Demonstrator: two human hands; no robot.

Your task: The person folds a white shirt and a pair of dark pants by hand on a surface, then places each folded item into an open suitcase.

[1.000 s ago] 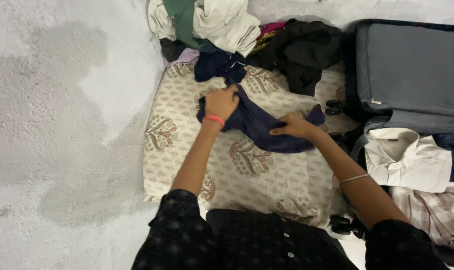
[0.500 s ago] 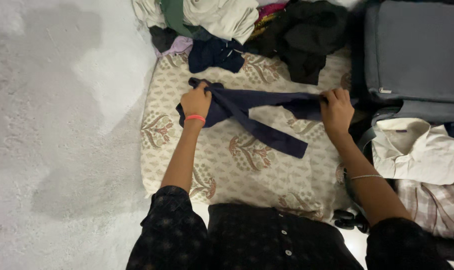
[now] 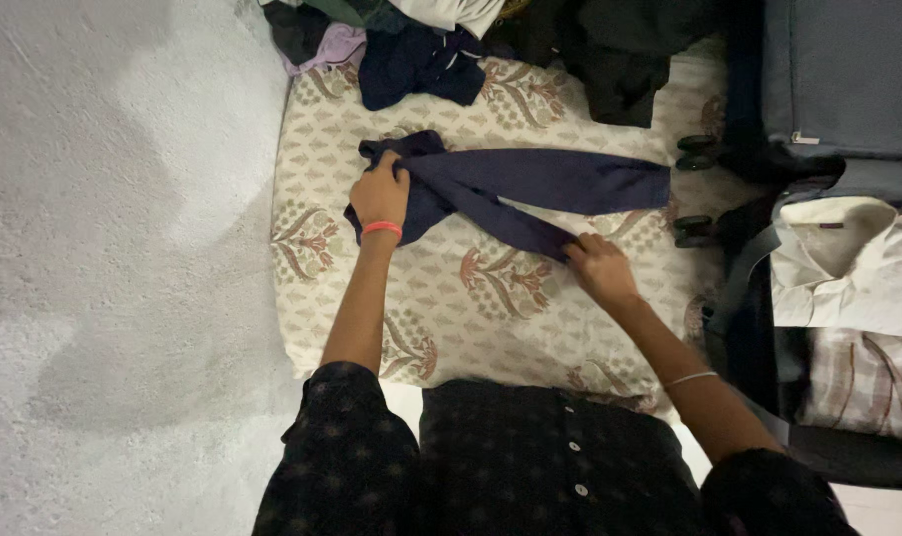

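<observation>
Kneeling over a patterned cushion [image 3: 491, 318], the person has a pair of navy trousers [image 3: 530, 179] laid out flat between the two hands. The left hand [image 3: 380, 196], with an orange band at the wrist, is closed down on the bunched waist end of the garment, fingers curled into the cloth. From that hand two legs fan out to the person's right: one runs straight across the cushion, the other slants down toward the right hand [image 3: 600, 268]. The right hand, a thin bracelet further up its forearm, rests with fingers gathered on the end of the slanted leg, pinching or pressing it; which of the two cannot be told. Beyond the left hand, at the far edge of the cushion, lies a heap of clothes [image 3: 421, 50] in dark blue, lilac, white and black. To the right of the right hand an open grey suitcase [image 3: 848, 89] stands with its wheels just beside the cushion, and a folded white shirt [image 3: 848, 273] lies in it above a checked one [image 3: 868, 382].
</observation>
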